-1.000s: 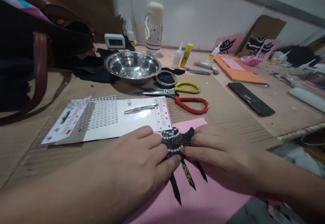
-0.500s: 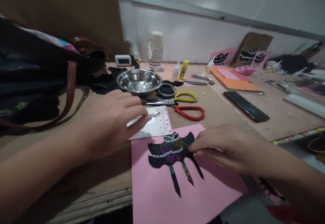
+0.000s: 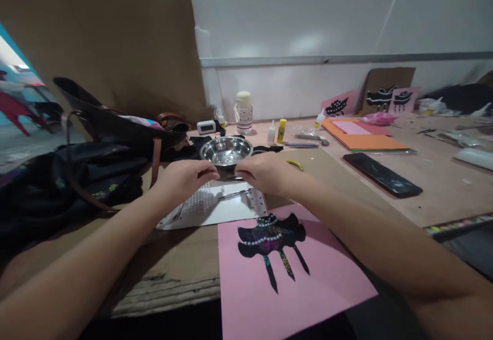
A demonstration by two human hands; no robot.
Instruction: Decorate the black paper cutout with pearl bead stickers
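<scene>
My left hand (image 3: 185,178) and my right hand (image 3: 269,173) hover close together over the far edge of a white sheet of pearl stickers (image 3: 200,209), just in front of a steel bowl (image 3: 226,150). Both hands have their fingertips pinched toward each other. A thin dark thing shows between them; I cannot make out what it is. Metal tweezers (image 3: 233,194) lie on the sheet below. My right hand covers the scissors; only a bit of yellow handle (image 3: 295,164) shows. Nearer me lies a pink card (image 3: 308,288) bearing a black glitter cut-out (image 3: 269,237) trimmed with pearls.
A dark bag with brown straps (image 3: 96,139) fills the left. Behind the bowl stand a bottle (image 3: 244,111), a small glue bottle and a yellow glue stick (image 3: 282,130). A black phone (image 3: 381,174) and orange paper (image 3: 365,139) lie right. A cardboard wall stands behind.
Both hands have left the glitter cut-out and moved up over the pearl sheet toward the bowl, the left first. The view has tilted upward.
</scene>
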